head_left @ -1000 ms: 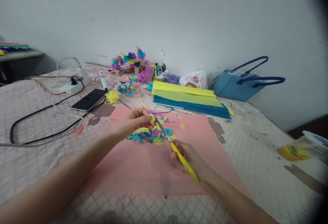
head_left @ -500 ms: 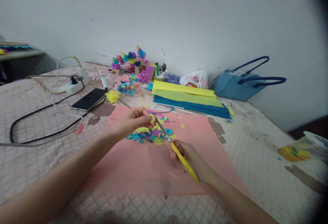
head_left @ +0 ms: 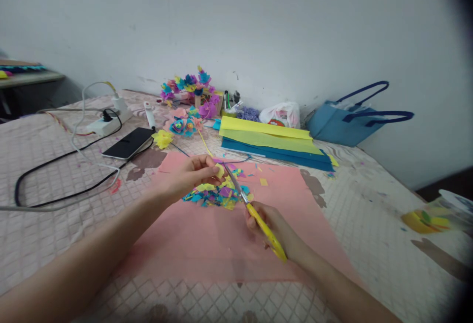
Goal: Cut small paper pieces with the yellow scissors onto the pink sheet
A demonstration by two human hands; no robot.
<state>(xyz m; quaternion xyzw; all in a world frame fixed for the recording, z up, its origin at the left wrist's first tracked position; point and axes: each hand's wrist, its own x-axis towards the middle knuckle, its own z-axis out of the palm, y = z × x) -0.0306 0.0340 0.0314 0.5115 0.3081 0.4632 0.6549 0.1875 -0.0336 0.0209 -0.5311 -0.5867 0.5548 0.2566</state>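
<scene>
My left hand [head_left: 188, 175] pinches a small yellow paper piece [head_left: 219, 170] above a pile of coloured paper scraps [head_left: 216, 194]. My right hand [head_left: 275, 229] grips yellow-handled scissors [head_left: 258, 217], whose blades point up and left and meet the yellow piece. Both hands hover over a large pink sheet [head_left: 207, 237] spread on the quilted table.
Behind the sheet lies a stack of yellow and blue paper [head_left: 271, 141], with paper flowers [head_left: 186, 86], a white plastic bag [head_left: 280, 113] and a blue tote bag [head_left: 347, 118] by the wall. At left are a phone [head_left: 127, 143], a power strip [head_left: 107, 121] and cables.
The scissors have shifted slightly up and left against the yellow piece. The left hand has stayed almost still.
</scene>
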